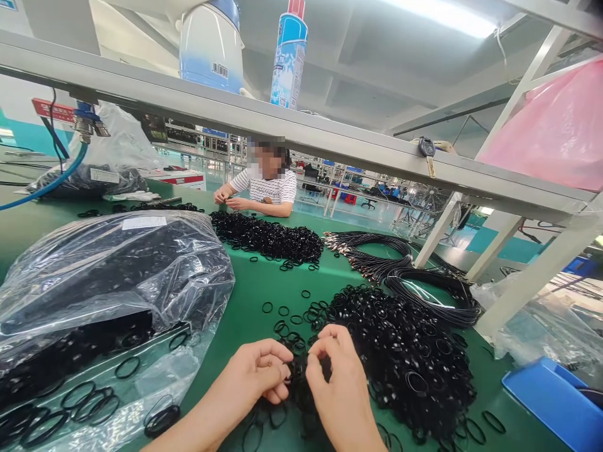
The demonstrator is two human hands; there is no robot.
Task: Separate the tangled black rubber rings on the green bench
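My left hand and my right hand meet low in the middle of the head view, fingers pinched together on black rubber rings between them. They work at the near left edge of a big heap of black rings on the green table. Loose single rings lie scattered just beyond my fingers.
A clear plastic bag of black rings fills the left side. A second ring pile and coiled black cables lie farther back. A person in a striped shirt works across the table. A blue tray is at right, under a metal shelf.
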